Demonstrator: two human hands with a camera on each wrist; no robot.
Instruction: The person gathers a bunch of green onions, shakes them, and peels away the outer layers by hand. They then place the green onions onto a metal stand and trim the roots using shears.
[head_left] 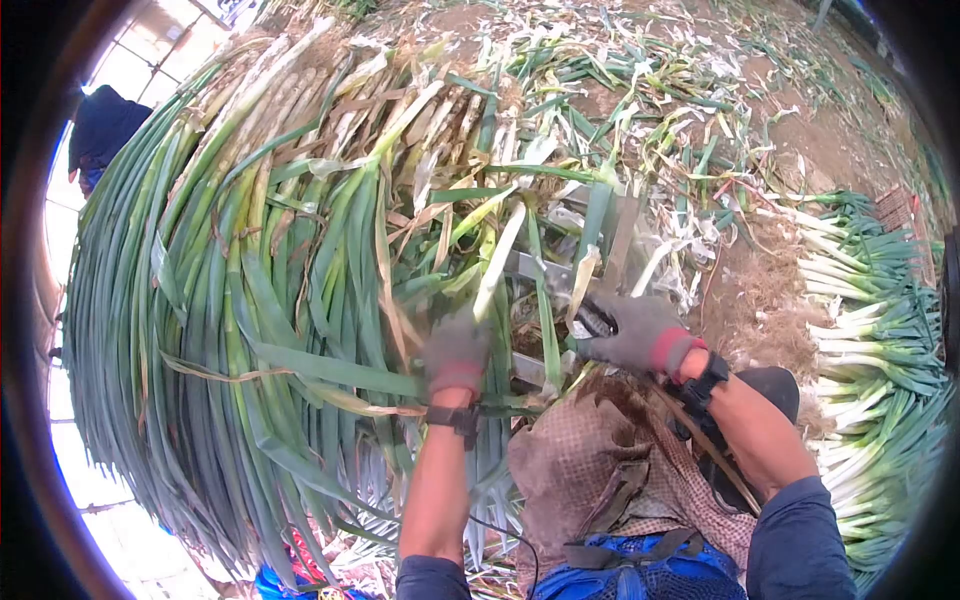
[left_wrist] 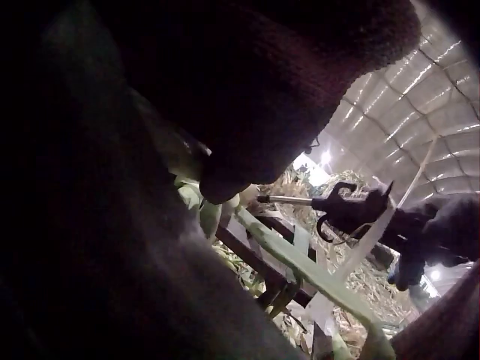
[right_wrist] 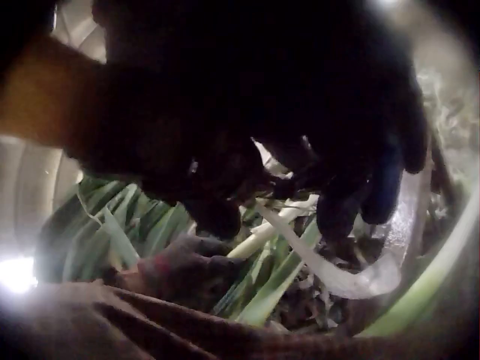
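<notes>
My gloved left hand (head_left: 457, 352) grips a green onion (head_left: 500, 262) near the middle of the head view, its pale stalk rising up and right from the fingers. The gloved right hand (head_left: 640, 335) is curled round a dark air gun (head_left: 596, 318). In the left wrist view the gun's metal nozzle (left_wrist: 289, 200) points toward the left hand's fingers (left_wrist: 225, 187). In the right wrist view, the dark right glove (right_wrist: 292, 135) hides most of the gun, and the left hand (right_wrist: 187, 264) lies beyond it.
A large heap of green onions (head_left: 240, 300) fills the left side. Rows of cleaned onions (head_left: 850, 340) lie at the right. Peeled leaves and scraps (head_left: 660, 110) cover the ground ahead. A metal frame (head_left: 530, 268) stands between the hands. Another person's dark cap (head_left: 108, 125) shows at upper left.
</notes>
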